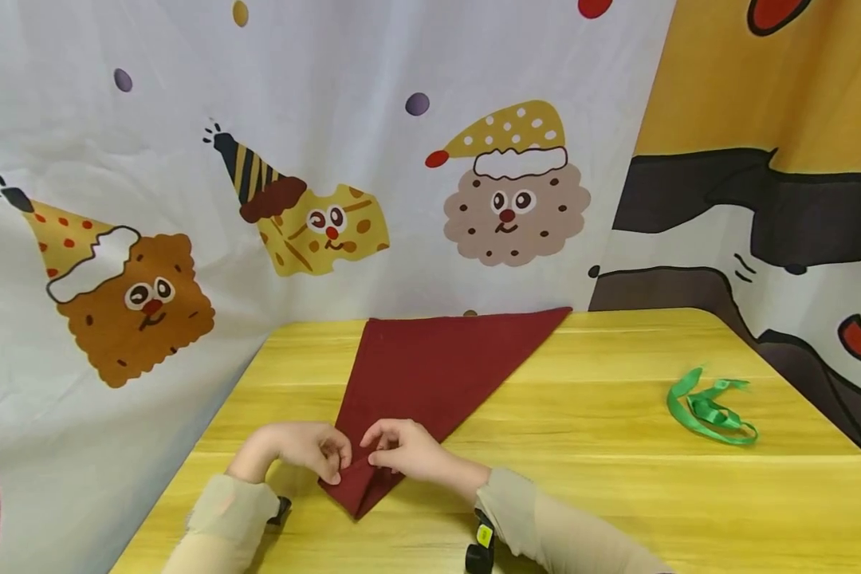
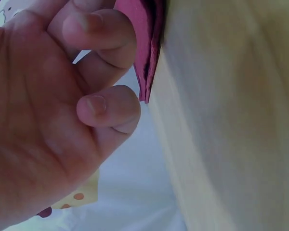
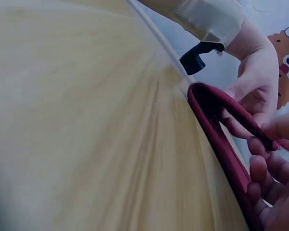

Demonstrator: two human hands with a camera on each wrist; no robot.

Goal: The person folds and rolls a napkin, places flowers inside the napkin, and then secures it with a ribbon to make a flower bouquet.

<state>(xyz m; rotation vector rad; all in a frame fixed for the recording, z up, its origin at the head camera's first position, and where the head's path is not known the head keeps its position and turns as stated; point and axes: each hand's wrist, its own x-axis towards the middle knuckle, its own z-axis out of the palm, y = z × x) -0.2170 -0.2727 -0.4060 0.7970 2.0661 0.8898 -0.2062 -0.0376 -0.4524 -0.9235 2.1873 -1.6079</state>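
The dark red cloth (image 1: 438,367) lies on the worktop (image 1: 588,478), its wider part stretched toward the patterned curtain (image 1: 409,56) and its near end turned up into a flap (image 1: 356,481) between two hands. The left hand (image 1: 308,446) has its grip closed on one end of the flap, and the right hand (image 1: 409,452) pinches the other end; the right wrist view shows that edge raised off the layer beneath. To fold it neatly, I'd say, keep both pinches level, with the edge drawn lightly taut, lay it down evenly, and smooth outward along the crease so no pucker gets trapped; the green ribbon (image 1: 710,412) sits well apart, off to the right
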